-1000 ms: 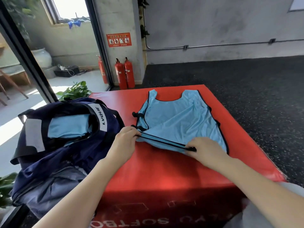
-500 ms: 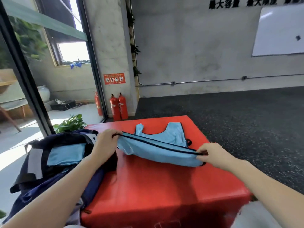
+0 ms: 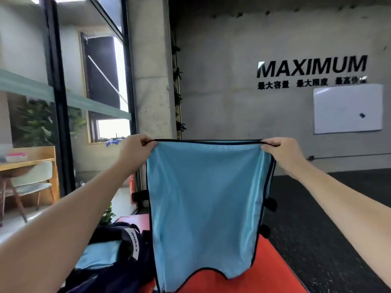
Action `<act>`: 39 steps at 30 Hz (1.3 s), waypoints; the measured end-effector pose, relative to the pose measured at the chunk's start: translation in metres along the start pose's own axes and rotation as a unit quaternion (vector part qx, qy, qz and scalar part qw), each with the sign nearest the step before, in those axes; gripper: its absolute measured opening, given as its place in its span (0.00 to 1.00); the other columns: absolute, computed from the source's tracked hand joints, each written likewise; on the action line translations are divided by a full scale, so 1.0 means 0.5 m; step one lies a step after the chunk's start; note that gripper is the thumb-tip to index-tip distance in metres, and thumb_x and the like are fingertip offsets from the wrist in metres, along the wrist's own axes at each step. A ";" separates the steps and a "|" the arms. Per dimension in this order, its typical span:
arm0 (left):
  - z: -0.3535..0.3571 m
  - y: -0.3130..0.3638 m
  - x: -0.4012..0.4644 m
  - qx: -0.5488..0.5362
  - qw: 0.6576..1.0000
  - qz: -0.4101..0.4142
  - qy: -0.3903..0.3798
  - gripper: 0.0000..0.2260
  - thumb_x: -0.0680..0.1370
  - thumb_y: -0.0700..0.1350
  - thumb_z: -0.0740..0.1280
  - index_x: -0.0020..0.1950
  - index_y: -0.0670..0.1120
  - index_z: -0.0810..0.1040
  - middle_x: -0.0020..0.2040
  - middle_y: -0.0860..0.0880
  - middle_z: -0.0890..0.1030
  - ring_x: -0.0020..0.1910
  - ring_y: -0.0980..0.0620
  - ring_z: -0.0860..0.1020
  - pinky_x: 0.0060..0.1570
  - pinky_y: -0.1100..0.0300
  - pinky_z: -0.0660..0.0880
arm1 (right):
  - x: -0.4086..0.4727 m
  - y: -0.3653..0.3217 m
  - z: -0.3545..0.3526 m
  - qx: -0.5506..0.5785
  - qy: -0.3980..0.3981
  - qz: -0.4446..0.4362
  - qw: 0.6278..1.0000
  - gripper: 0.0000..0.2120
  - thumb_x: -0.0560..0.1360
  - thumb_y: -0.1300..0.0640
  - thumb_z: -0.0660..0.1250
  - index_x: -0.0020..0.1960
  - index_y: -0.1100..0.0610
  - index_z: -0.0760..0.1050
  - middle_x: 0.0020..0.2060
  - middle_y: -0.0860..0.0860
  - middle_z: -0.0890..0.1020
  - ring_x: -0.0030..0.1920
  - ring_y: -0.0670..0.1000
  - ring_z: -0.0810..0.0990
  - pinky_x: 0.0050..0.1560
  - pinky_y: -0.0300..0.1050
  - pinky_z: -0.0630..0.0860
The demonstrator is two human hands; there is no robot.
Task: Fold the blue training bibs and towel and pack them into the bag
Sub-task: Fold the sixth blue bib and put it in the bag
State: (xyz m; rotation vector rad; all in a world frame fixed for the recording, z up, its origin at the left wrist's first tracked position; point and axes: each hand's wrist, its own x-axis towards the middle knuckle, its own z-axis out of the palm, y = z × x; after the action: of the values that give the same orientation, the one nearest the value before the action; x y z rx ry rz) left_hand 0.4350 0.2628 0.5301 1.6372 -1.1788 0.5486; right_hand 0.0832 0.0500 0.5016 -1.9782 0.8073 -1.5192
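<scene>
A light blue training bib (image 3: 205,208) with black trim hangs in the air in front of me, upside down, its neck cut-out at the bottom. My left hand (image 3: 135,151) pinches the left corner of its black hem, and my right hand (image 3: 281,152) pinches the right corner, with the hem stretched taut between them. Below on the left sits the open dark navy bag (image 3: 118,263), and a folded blue piece (image 3: 99,255) lies inside it. The red soft box (image 3: 273,269) shows beneath the bib.
Dark speckled floor (image 3: 317,208) spreads to the right of the box. A grey wall carries black lettering and a whiteboard (image 3: 348,108). Behind glass on the left stand a wooden desk (image 3: 25,163) and a chair. A red fire extinguisher (image 3: 132,185) peeks behind my left arm.
Both hands have lifted the bib by its hem off the red box to head height, so it now hangs freely. My view has tilted upward.
</scene>
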 end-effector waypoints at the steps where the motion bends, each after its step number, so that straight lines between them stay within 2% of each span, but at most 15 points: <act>1: -0.021 0.019 0.013 -0.013 1.000 -0.005 0.016 0.09 0.78 0.50 0.71 0.47 0.44 0.85 0.43 0.49 0.84 0.46 0.48 0.80 0.52 0.53 0.76 | 0.011 -0.029 -0.015 0.038 0.010 0.006 0.999 0.10 0.77 0.60 0.72 0.58 0.57 0.83 0.51 0.49 0.85 0.48 0.45 0.82 0.53 0.41 0.78; 4: -0.074 0.063 0.036 -0.046 0.998 -0.015 0.025 0.09 0.76 0.51 0.73 0.47 0.45 0.86 0.43 0.50 0.85 0.45 0.51 0.80 0.47 0.57 0.74 | 0.037 -0.093 -0.055 0.082 0.016 -0.001 0.997 0.12 0.77 0.62 0.71 0.60 0.60 0.82 0.46 0.47 0.83 0.41 0.39 0.80 0.40 0.26 0.74; 5: -0.088 0.074 0.038 -0.051 0.998 -0.013 0.017 0.08 0.76 0.51 0.74 0.47 0.46 0.86 0.43 0.51 0.85 0.44 0.52 0.80 0.44 0.60 0.73 | 0.045 -0.105 -0.065 0.060 0.006 -0.010 0.998 0.12 0.77 0.62 0.72 0.60 0.61 0.82 0.46 0.47 0.83 0.42 0.40 0.80 0.41 0.26 0.73; 7: -0.112 0.087 0.038 -0.054 0.998 -0.012 0.007 0.06 0.75 0.51 0.75 0.44 0.49 0.86 0.41 0.51 0.85 0.43 0.53 0.80 0.42 0.62 0.74 | 0.054 -0.122 -0.082 0.004 -0.024 -0.023 0.999 0.13 0.76 0.59 0.73 0.59 0.60 0.83 0.48 0.49 0.83 0.49 0.44 0.79 0.53 0.34 0.72; 9: -0.133 0.091 0.036 -0.083 0.996 -0.021 0.009 0.05 0.74 0.51 0.76 0.42 0.51 0.86 0.41 0.52 0.85 0.42 0.54 0.81 0.44 0.61 0.75 | 0.058 -0.132 -0.097 -0.003 -0.051 -0.020 0.998 0.13 0.75 0.57 0.74 0.58 0.59 0.83 0.49 0.48 0.84 0.51 0.44 0.79 0.58 0.40 0.70; 12: -0.153 0.090 0.036 -0.129 0.991 -0.043 -0.018 0.04 0.73 0.48 0.78 0.43 0.50 0.86 0.40 0.54 0.86 0.42 0.54 0.82 0.44 0.62 0.76 | 0.055 -0.143 -0.110 0.001 -0.070 -0.016 0.997 0.11 0.74 0.56 0.75 0.55 0.57 0.84 0.46 0.45 0.84 0.48 0.39 0.78 0.56 0.38 0.70; 16: -0.158 0.087 0.037 -0.160 0.982 -0.077 -0.068 0.06 0.74 0.43 0.77 0.50 0.46 0.86 0.47 0.50 0.86 0.46 0.52 0.82 0.45 0.61 0.76 | 0.057 -0.132 -0.117 -0.030 -0.073 -0.018 0.997 0.11 0.72 0.52 0.77 0.52 0.54 0.85 0.47 0.46 0.85 0.51 0.45 0.81 0.60 0.45 0.73; 18: -0.151 0.081 0.035 -0.159 0.982 -0.077 -0.071 0.04 0.74 0.43 0.77 0.48 0.46 0.87 0.45 0.49 0.86 0.43 0.52 0.81 0.43 0.59 0.76 | 0.058 -0.121 -0.116 -0.050 -0.084 -0.008 0.995 0.12 0.72 0.52 0.77 0.53 0.55 0.86 0.48 0.48 0.86 0.51 0.47 0.81 0.60 0.47 0.74; 21: -0.129 0.060 0.026 -0.115 0.989 -0.068 -0.069 0.02 0.72 0.48 0.78 0.41 0.51 0.87 0.38 0.55 0.85 0.39 0.55 0.80 0.43 0.59 0.74 | 0.061 -0.097 -0.102 -0.066 -0.111 0.007 0.992 0.08 0.73 0.54 0.77 0.51 0.55 0.86 0.46 0.47 0.85 0.48 0.45 0.81 0.55 0.44 0.73; 24: -0.100 0.027 0.015 -0.091 0.991 -0.073 -0.063 0.06 0.71 0.52 0.79 0.39 0.51 0.87 0.36 0.56 0.85 0.37 0.56 0.79 0.40 0.58 0.73 | 0.069 -0.066 -0.077 -0.070 -0.140 0.033 0.987 0.07 0.73 0.55 0.77 0.49 0.54 0.87 0.45 0.47 0.87 0.50 0.46 0.82 0.56 0.44 0.74; 29: -0.022 -0.056 -0.007 -0.086 0.987 -0.099 -0.095 0.09 0.71 0.51 0.79 0.39 0.47 0.86 0.36 0.50 0.85 0.32 0.56 0.77 0.36 0.61 0.72 | 0.080 0.023 -0.009 -0.123 -0.184 0.050 0.974 0.05 0.72 0.58 0.78 0.47 0.54 0.85 0.43 0.48 0.87 0.47 0.47 0.83 0.47 0.41 0.76; 32: 0.040 -0.127 -0.025 -0.063 0.979 -0.125 -0.148 0.06 0.70 0.47 0.80 0.40 0.47 0.85 0.37 0.49 0.85 0.34 0.51 0.79 0.36 0.58 0.75 | 0.083 0.104 0.047 -0.185 -0.204 0.046 0.960 0.08 0.70 0.59 0.80 0.45 0.53 0.82 0.41 0.49 0.85 0.44 0.49 0.83 0.42 0.41 0.74; 34: 0.086 -0.177 -0.038 -0.026 0.976 -0.117 -0.184 0.06 0.70 0.42 0.80 0.41 0.47 0.84 0.39 0.48 0.85 0.37 0.49 0.80 0.39 0.62 0.75 | 0.082 0.161 0.084 -0.221 -0.231 0.041 0.947 0.10 0.70 0.58 0.80 0.46 0.52 0.80 0.42 0.48 0.84 0.44 0.48 0.82 0.41 0.39 0.72; 37: 0.161 -0.236 -0.058 0.027 0.961 -0.093 -0.259 0.10 0.71 0.39 0.77 0.47 0.51 0.81 0.38 0.46 0.80 0.34 0.56 0.74 0.35 0.67 0.69 | 0.083 0.247 0.144 -0.283 -0.296 0.046 0.911 0.09 0.72 0.59 0.77 0.48 0.50 0.81 0.43 0.45 0.83 0.42 0.44 0.81 0.42 0.37 0.72; 39: 0.215 -0.270 -0.065 0.086 0.944 -0.077 -0.310 0.11 0.72 0.42 0.76 0.51 0.54 0.82 0.39 0.47 0.80 0.34 0.57 0.74 0.35 0.67 0.69 | 0.091 0.309 0.187 -0.298 -0.327 0.078 0.893 0.07 0.73 0.62 0.74 0.47 0.52 0.81 0.40 0.49 0.85 0.36 0.49 0.84 0.38 0.38 0.75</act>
State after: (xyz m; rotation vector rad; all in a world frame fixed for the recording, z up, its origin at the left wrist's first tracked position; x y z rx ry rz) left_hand 0.5218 0.1827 0.3998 2.1178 -1.4584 0.0216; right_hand 0.1600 -0.0854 0.3999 -2.5471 1.1630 -0.4391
